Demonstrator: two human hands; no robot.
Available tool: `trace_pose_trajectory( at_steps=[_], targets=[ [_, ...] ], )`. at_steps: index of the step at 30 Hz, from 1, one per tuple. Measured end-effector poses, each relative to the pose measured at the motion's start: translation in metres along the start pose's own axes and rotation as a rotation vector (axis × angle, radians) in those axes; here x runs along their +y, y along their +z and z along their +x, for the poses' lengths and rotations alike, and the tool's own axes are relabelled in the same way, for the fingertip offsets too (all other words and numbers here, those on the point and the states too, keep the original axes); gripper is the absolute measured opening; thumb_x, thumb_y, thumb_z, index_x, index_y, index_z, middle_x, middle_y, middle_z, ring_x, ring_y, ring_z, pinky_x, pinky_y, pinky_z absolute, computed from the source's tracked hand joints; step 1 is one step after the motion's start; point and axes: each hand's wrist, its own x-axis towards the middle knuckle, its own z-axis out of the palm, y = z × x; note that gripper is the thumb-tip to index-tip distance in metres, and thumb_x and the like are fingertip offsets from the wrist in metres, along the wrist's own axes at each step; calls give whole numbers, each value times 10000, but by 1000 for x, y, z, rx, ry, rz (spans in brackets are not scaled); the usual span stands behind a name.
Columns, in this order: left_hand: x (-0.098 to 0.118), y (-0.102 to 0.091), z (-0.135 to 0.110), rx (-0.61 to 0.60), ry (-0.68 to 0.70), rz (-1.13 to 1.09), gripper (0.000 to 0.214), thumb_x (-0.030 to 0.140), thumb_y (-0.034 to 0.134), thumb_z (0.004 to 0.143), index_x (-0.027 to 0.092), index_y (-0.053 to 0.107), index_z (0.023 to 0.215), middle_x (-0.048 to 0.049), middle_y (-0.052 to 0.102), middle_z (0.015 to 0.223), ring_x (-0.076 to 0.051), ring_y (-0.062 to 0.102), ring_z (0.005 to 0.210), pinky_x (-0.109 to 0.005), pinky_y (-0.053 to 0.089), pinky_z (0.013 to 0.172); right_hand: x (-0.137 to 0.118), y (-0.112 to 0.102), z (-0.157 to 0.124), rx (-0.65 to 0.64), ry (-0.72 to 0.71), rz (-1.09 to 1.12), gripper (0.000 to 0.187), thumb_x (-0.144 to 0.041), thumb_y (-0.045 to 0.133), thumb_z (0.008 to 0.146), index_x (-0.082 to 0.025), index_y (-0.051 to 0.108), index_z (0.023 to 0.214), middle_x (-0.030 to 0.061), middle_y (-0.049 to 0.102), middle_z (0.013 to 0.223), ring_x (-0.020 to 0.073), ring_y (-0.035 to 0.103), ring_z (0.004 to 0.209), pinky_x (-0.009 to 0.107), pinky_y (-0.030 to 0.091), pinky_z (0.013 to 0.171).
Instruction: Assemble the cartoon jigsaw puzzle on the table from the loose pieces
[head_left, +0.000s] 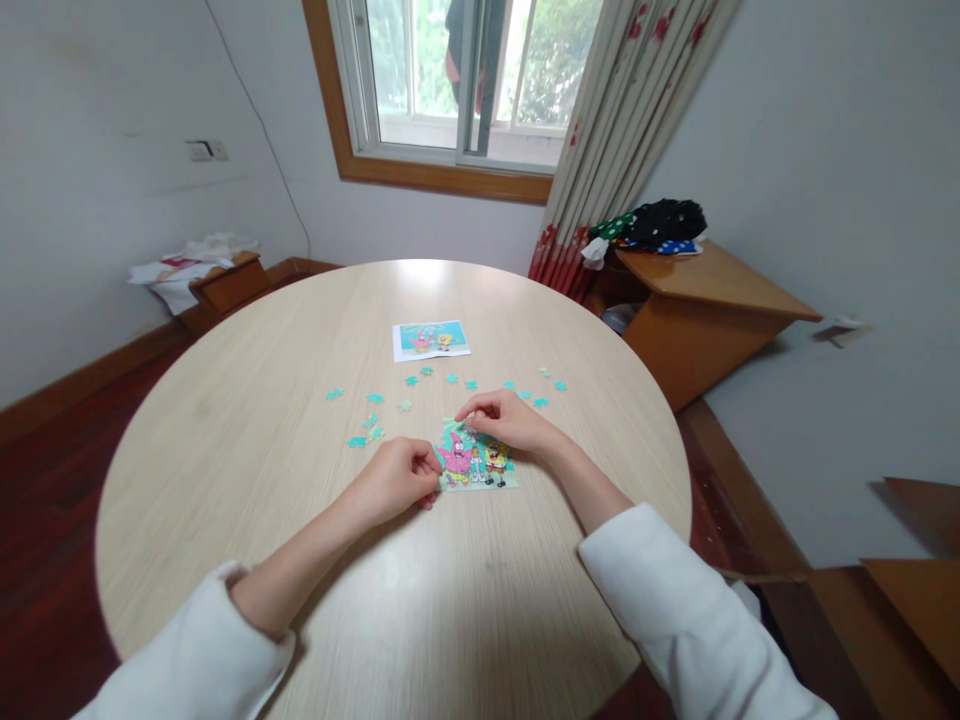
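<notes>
A small cartoon jigsaw puzzle, partly put together, lies on the round wooden table. My left hand rests at its left edge with fingers curled, the fingertips touching the puzzle's side. My right hand sits over the puzzle's top edge, thumb and fingers pinched on a small piece I can barely see. Several loose turquoise pieces are scattered beyond the puzzle. A reference picture card lies farther back.
A low wooden cabinet with dark dotted clothing stands at the right, beside a curtain and a window. A small wooden stand with papers is at the left wall. Cardboard lies at lower right.
</notes>
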Motion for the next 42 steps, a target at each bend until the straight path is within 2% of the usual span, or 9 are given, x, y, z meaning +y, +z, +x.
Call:
trace_pose_trajectory(
  at_steps=[9,15,18,28,34,42],
  targets=[
    [0,0,-3,8,89,163,45,160,517,657,176,543,623,20,579,490,-134,552,495,-225,375,516,0,1,-2,0,5,-2,199,-176,535,696,-115,698,793,-54,419,549,75,346,532,231,252,517],
    [6,8,-9,114,222,365,124,152,505,688,181,519,568,16,535,538,-130,479,538,-237,325,549,-3,1,-2,-17,4,-3,196,-158,531,693,-112,695,789,-59,410,536,74,335,521,239,253,523],
    [6,10,-10,120,255,405,132,150,507,712,182,529,586,7,535,566,-139,479,557,-245,320,564,-3,0,-2,-25,9,-4,193,-157,531,697,-110,692,793,-67,397,521,72,334,511,238,253,516],
    [7,11,-11,103,248,542,143,141,517,759,188,502,626,-19,551,653,-166,502,634,-266,319,604,-4,0,-2,-49,9,-17,186,-162,534,711,-106,683,807,-76,378,502,69,332,496,235,256,503],
    [10,9,-12,154,179,763,137,253,565,802,191,515,690,-44,554,817,-198,529,776,-284,324,645,-2,0,-2,-41,21,-19,192,-154,529,714,-110,685,816,-74,384,509,66,333,500,227,248,500],
    [10,6,-10,172,150,770,208,297,596,769,204,434,677,-15,537,753,-175,495,708,-275,285,605,-3,1,-2,-30,24,-8,205,-168,529,699,-104,689,810,-71,383,511,73,334,499,232,241,496]
  ],
)
